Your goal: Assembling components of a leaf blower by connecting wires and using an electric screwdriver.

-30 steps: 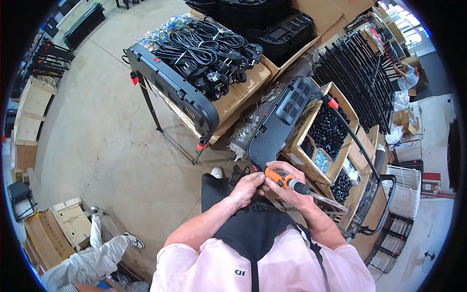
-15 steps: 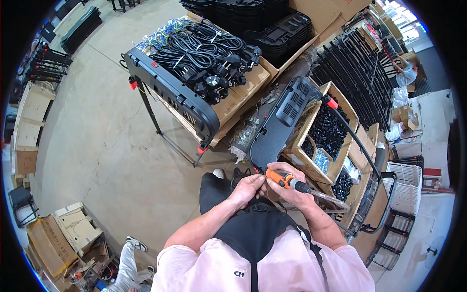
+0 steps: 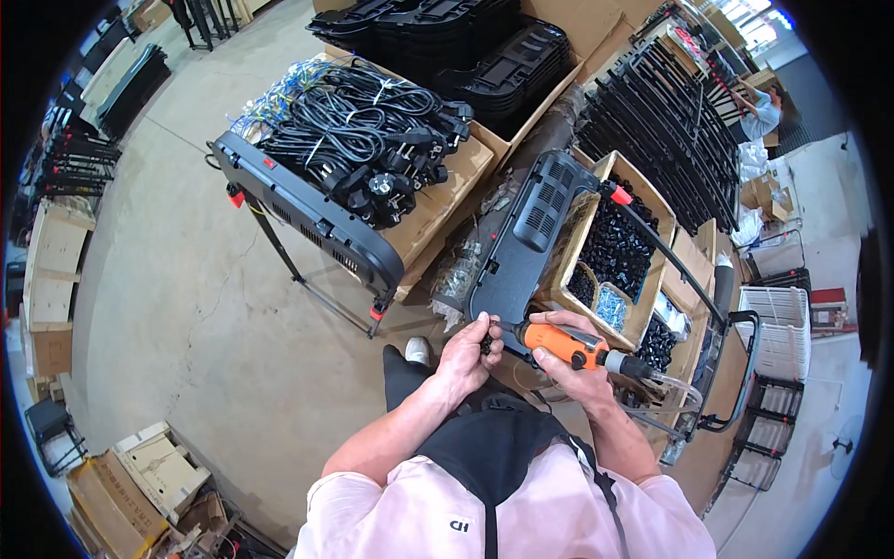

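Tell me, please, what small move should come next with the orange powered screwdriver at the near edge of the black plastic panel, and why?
Probably press the orange powered screwdriver straight in. The right hand grips it, its tip at the black plastic panel's near edge, where the left hand's fingertips pinch something too small to make out.

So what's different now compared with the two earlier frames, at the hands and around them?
At the hands, nothing visibly changed: the right hand grips the orange power screwdriver as before, its tip at the edge of the dark plastic panel, and the left hand stays at that tip. On the floor at lower left, the other person seen earlier has gone out of view. The boxes and bundled black cables did not move.
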`<state>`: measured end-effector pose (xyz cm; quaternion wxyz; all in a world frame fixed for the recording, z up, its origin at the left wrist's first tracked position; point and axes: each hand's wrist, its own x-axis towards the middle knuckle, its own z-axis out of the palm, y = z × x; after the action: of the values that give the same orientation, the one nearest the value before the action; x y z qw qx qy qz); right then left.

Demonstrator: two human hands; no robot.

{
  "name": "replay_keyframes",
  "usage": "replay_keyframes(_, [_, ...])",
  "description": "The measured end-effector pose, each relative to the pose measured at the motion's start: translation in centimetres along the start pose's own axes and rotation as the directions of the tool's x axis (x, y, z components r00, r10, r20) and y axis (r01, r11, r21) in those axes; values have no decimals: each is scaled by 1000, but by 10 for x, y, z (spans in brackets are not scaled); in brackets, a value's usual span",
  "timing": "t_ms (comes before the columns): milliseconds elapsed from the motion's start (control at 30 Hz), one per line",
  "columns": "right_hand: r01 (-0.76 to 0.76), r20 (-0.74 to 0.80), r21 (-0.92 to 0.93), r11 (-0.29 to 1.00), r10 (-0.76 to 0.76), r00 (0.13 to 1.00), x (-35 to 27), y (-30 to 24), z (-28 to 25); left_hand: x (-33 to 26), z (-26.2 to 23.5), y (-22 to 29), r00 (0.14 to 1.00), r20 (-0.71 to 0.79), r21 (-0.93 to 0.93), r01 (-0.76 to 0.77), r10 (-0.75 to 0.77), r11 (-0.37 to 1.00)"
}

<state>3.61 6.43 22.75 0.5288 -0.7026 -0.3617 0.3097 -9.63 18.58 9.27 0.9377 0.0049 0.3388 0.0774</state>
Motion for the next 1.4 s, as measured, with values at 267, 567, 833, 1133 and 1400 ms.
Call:
replay_keyframes(267, [13, -13, -34, 999, -14, 1000, 13, -2, -1, 20, 1, 8, 997, 61, -152, 50, -41, 987])
replay_keyframes(567, [-1, -26, -75, 997, 0, 1000, 30, -5, 8, 23, 4, 21, 986, 146, -188, 111, -85, 976])
replay_keyframes(833, [10, -31, -124, 992, -13, 999, 58, -1, 28, 22, -2, 15, 993, 110, 57, 46, -52, 997])
replay_keyframes(1133, [-49, 18, -209, 977, 54, 998, 82, 7, 46, 9, -13, 21, 989, 139, 266, 5, -43, 964])
replay_keyframes(1400, [38, 113, -337, 941, 0, 994, 91, 11, 47, 0, -16, 33, 987, 141, 468, -132, 74, 874])
